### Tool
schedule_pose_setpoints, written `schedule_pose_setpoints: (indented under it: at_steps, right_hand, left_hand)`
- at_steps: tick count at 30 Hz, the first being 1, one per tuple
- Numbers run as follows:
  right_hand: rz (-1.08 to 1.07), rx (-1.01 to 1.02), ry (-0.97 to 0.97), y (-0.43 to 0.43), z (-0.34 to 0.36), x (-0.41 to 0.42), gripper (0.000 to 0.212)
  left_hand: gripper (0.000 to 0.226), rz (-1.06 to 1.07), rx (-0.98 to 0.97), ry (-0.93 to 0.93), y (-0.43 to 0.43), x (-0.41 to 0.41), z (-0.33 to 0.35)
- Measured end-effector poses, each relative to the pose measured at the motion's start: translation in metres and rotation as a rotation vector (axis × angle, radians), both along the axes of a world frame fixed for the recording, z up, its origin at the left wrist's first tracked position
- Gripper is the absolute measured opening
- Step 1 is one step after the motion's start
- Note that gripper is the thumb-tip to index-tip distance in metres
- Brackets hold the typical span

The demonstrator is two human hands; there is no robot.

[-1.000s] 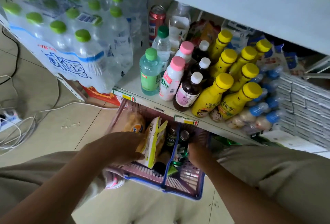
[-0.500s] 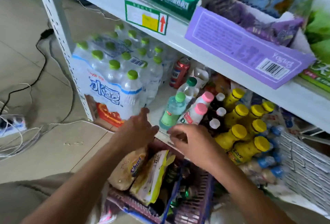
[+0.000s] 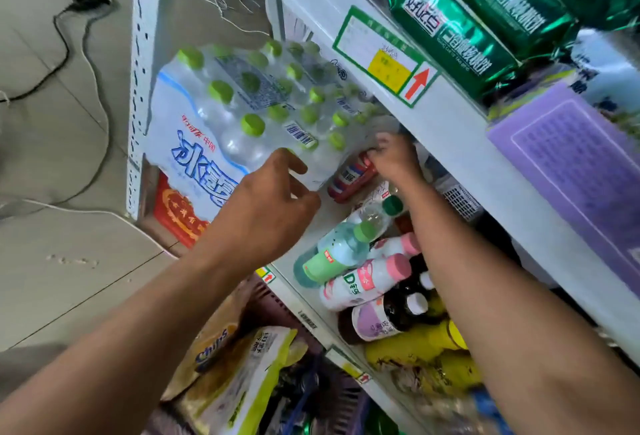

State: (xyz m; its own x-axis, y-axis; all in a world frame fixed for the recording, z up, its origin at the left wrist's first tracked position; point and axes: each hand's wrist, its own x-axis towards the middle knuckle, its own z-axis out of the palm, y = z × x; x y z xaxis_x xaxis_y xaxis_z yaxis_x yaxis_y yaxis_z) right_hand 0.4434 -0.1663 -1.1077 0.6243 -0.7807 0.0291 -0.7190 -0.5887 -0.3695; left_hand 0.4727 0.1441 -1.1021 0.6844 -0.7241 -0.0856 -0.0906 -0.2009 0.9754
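A red drink can [image 3: 349, 178] stands deep on the lower shelf [image 3: 294, 282], beside a shrink-wrapped pack of green-capped water bottles [image 3: 249, 116]. My right hand [image 3: 394, 157] reaches far in under the upper shelf, and its fingers curl over the can's top. My left hand [image 3: 273, 206] hovers at the near corner of the water pack, fingers loosely bent, holding nothing.
Pale green, pink-capped, dark and yellow bottles [image 3: 360, 278] crowd the shelf under my right forearm. A basket [image 3: 346, 403] below holds a chips bag [image 3: 211, 348] and other packets. Green packets [image 3: 460, 29] and a purple box [image 3: 568, 164] sit on the upper shelf. Cables [image 3: 79, 50] trail over the floor.
Both hands came up out of the basket to the shelf. The right hand reached past the bottles to the red can. The camera tilted and moved closer.
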Motion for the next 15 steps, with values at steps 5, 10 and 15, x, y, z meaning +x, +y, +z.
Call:
schedule_pose_setpoints:
  at_steps: [5,10,15]
  right_hand:
    - [0.030,-0.059,0.239,-0.029,-0.024,0.029,0.054]
    - [0.086,-0.002,0.466,-0.044,-0.033,0.036,0.075]
    - [0.097,-0.005,0.378,-0.011,-0.008,0.020,0.062]
  left_hand:
    - [0.027,-0.033,0.013,-0.083,0.000,-0.008,0.002]
    - [0.027,-0.066,0.069,-0.139,-0.003,-0.009,-0.001]
    - [0.025,-0.120,0.130,-0.211,-0.003,-0.010,-0.001]
